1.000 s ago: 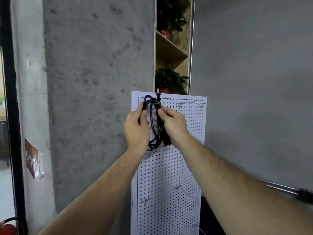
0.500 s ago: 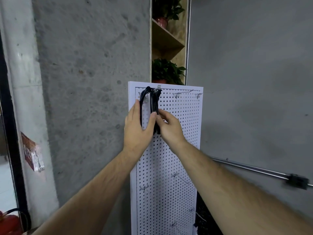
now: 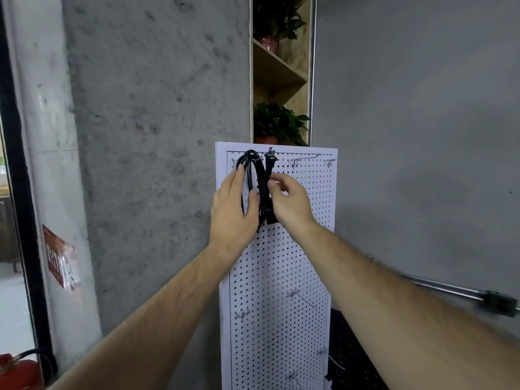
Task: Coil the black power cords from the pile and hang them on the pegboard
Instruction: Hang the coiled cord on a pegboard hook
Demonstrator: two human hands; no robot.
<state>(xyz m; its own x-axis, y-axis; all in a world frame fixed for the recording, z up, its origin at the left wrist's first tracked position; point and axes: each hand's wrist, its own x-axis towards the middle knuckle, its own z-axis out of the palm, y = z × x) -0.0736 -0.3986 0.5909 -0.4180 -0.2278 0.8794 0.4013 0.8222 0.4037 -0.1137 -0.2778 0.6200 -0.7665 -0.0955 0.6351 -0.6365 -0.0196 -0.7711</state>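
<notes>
Black coiled power cord [image 3: 261,177] loops over the pegboard's [image 3: 281,263] top-left hook; left hand [image 3: 230,209] clasps its left side between thumb and fingers, right hand [image 3: 292,204] pinches its right side.

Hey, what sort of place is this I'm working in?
Likely an office or workshop corner: bare concrete walls, a white pegboard with hooks and a black power cord, and a wooden shelf of potted plants.
</notes>
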